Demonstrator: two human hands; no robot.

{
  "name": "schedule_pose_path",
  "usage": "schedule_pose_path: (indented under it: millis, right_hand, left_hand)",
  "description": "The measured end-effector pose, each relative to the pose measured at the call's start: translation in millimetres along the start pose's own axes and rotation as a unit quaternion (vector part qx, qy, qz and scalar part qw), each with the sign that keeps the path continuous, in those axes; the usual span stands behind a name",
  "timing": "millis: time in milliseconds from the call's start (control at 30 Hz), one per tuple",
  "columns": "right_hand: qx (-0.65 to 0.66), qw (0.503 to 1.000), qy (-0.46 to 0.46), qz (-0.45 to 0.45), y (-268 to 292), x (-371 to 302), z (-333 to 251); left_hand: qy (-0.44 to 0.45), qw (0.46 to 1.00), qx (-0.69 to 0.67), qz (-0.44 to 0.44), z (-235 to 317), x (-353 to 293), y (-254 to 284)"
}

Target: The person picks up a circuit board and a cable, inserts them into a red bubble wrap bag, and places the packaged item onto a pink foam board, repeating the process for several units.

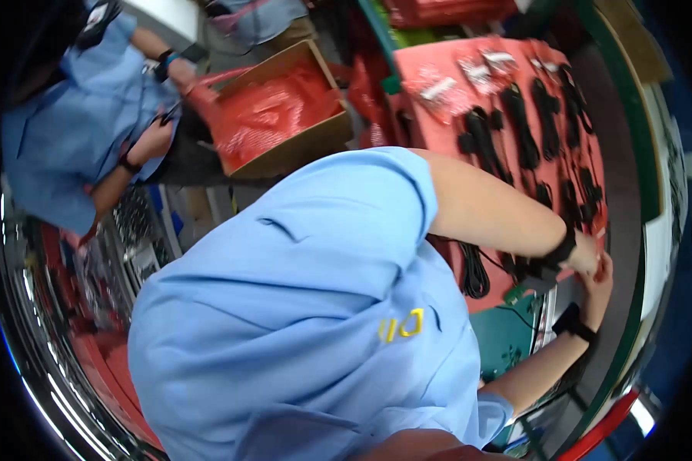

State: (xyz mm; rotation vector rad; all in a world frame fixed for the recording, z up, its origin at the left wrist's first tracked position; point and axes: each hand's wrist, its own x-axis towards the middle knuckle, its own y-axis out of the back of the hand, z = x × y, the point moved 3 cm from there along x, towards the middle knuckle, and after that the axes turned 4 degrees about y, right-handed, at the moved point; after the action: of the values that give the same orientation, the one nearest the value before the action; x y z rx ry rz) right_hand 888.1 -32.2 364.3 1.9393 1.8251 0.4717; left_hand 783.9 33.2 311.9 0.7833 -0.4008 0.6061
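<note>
My left hand (pixel 584 254) and my right hand (pixel 598 290) meet at the lower right of a red mat covered with black cables. Their fingers are closed together; the blur and the small size hide what, if anything, is between them. Both wrists wear dark bands. Close to the left wrist are a dark block-like piece and a small green piece (pixel 514 294). A coiled black cable (pixel 474 273) lies nearer my chest. Several black bundled cables (pixel 521 127) lie across the red mat (pixel 447 67), some running down toward my hands.
Clear plastic bags with white pieces (pixel 438 91) lie at the mat's far end. A green rail (pixel 630 115) borders the bench. At upper left, a co-worker in blue (pixel 92 115) handles red plastic beside a cardboard box (pixel 284 154) lined with red bubble wrap.
</note>
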Motion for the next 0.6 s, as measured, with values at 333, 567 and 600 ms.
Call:
schedule_pose_path:
  millis: [333,567,600]
  right_hand:
    - [-0.01,0.993,-0.065,0.102,7,15,39]
    - [-0.139,0.96,0.01,0.245,-1,-3,-2]
    - [-0.13,0.959,0.005,0.252,-5,2,-3]
  left_hand:
    - [0.069,0.844,-0.355,0.397,73,-249,294]
    - [0.745,0.561,0.205,0.298,-112,-536,305]
    - [0.775,0.561,0.158,0.246,-137,-569,293]
